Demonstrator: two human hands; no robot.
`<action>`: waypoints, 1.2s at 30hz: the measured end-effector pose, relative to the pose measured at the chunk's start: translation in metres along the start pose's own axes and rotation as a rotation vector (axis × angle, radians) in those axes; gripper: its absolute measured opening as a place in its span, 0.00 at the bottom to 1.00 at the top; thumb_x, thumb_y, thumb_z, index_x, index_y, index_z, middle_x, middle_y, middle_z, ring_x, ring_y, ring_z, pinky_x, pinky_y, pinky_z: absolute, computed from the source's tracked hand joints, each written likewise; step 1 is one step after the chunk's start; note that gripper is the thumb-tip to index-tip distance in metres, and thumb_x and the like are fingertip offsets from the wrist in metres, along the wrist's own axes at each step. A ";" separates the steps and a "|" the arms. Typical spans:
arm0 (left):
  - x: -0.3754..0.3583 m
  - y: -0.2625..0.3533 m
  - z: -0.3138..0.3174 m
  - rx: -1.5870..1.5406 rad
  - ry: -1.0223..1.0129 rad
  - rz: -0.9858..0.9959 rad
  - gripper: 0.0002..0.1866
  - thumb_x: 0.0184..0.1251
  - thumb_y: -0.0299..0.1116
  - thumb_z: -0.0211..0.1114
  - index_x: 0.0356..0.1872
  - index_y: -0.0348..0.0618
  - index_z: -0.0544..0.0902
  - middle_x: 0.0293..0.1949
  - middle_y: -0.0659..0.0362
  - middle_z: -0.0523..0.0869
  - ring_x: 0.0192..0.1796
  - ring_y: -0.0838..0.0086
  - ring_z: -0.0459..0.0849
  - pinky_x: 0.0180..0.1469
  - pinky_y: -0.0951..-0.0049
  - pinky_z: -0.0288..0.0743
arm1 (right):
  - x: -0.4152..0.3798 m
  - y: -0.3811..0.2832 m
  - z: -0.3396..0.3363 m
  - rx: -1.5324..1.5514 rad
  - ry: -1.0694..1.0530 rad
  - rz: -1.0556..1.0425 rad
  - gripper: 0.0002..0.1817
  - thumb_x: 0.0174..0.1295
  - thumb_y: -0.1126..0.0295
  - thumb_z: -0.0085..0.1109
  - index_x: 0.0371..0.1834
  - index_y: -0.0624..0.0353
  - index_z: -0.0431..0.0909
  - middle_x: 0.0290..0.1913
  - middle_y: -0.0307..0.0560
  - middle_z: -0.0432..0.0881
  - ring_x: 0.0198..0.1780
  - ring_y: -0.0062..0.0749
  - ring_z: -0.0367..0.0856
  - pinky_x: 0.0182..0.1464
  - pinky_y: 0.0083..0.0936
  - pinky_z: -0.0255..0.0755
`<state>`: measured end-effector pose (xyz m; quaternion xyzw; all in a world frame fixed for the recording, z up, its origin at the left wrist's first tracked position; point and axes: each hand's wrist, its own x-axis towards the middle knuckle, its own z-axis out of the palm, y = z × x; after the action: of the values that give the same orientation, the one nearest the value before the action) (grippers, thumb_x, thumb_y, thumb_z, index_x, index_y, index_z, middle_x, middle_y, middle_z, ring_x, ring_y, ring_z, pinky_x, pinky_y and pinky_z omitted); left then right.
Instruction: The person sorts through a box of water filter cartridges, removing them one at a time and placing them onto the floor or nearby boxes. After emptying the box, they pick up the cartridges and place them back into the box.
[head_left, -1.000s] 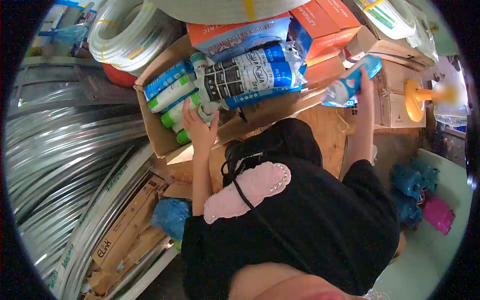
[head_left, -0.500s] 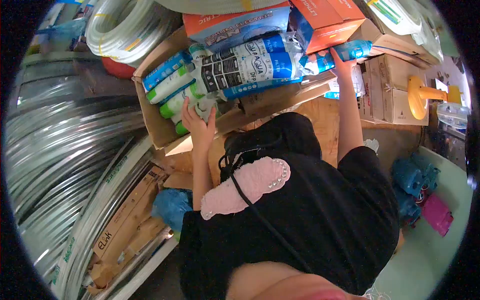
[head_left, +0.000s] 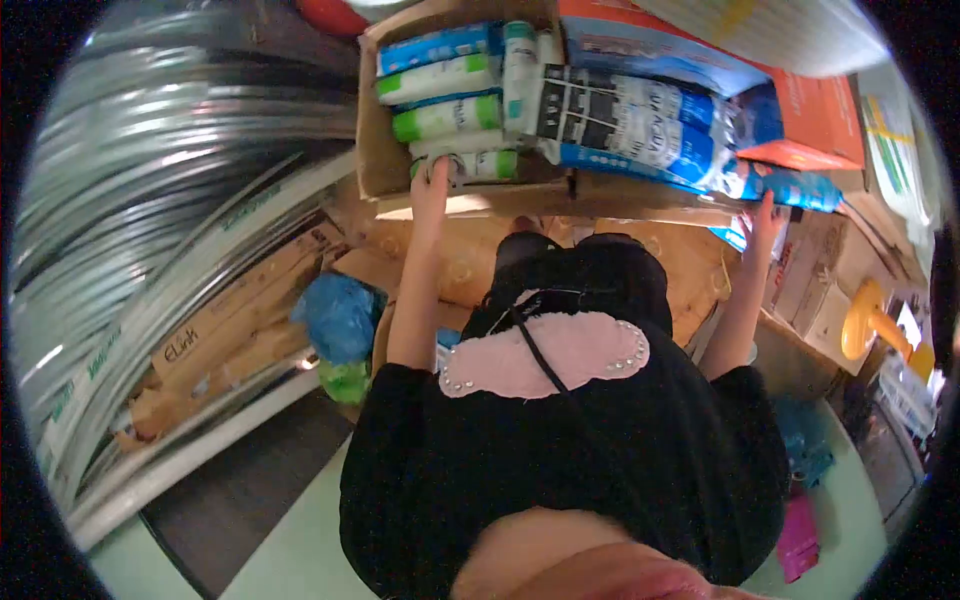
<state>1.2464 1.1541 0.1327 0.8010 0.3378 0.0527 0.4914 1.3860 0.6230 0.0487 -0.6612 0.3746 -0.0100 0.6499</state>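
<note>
My left hand [head_left: 431,192] is at the front left of a cardboard box [head_left: 480,205], its fingers closed around the near end of a green-and-white wrapped filter cartridge [head_left: 492,165]. Several similar wrapped cartridges [head_left: 447,118] lie stacked behind it. My right hand [head_left: 765,225] is at the box's front right, with its fingers on a blue-wrapped filter cartridge [head_left: 805,188]; part of its grip is hidden. Between my hands, a clear-wrapped pack of blue, white and black filters [head_left: 640,125] lies across the box.
An orange-and-blue carton [head_left: 815,120] stands behind the filters. Coils of clear hose [head_left: 190,150] fill the left side, beside a long carton [head_left: 230,300] and a blue plastic bag [head_left: 338,315]. At right are brown cartons [head_left: 825,290] and a yellow object [head_left: 868,320].
The view has shifted, so the box appears farther right and straighter. My left hand has closed around the front cartridge's end. My right hand has lowered slightly on the blue-wrapped cartridge.
</note>
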 end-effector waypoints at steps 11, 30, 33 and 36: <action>0.143 -0.107 0.003 0.272 -0.089 -0.067 0.14 0.56 0.30 0.60 0.43 0.37 0.75 0.35 0.55 0.80 0.30 0.71 0.79 0.30 0.68 0.73 | -0.072 0.011 0.032 -0.146 0.094 0.049 0.36 0.59 0.48 0.57 0.64 0.55 0.57 0.53 0.49 0.69 0.40 0.37 0.79 0.29 0.29 0.75; 0.199 -0.093 0.063 -1.101 0.313 -0.965 0.33 0.54 0.50 0.67 0.59 0.45 0.71 0.60 0.54 0.71 0.59 0.63 0.72 0.58 0.52 0.66 | -0.168 -0.066 0.086 -0.185 0.135 -0.224 0.25 0.66 0.62 0.50 0.62 0.60 0.58 0.54 0.45 0.69 0.40 0.29 0.76 0.34 0.23 0.72; 0.212 -0.125 0.074 -1.243 0.123 -0.905 0.40 0.50 0.55 0.69 0.63 0.46 0.67 0.64 0.55 0.65 0.65 0.61 0.64 0.62 0.48 0.57 | -0.201 -0.100 0.131 -0.324 0.142 -0.495 0.22 0.66 0.65 0.49 0.61 0.60 0.62 0.53 0.46 0.70 0.42 0.28 0.75 0.37 0.25 0.71; 0.220 -0.131 0.083 -1.130 0.206 -0.973 0.40 0.51 0.59 0.65 0.63 0.48 0.68 0.64 0.56 0.66 0.65 0.60 0.64 0.61 0.47 0.57 | -0.221 -0.119 0.152 -0.833 0.360 -0.947 0.19 0.64 0.70 0.51 0.57 0.61 0.69 0.54 0.50 0.72 0.51 0.34 0.72 0.50 0.34 0.66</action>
<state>1.3854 1.2598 -0.0721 0.1785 0.6194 0.0699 0.7613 1.3604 0.8500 0.2334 -0.9389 0.1185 -0.2599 0.1919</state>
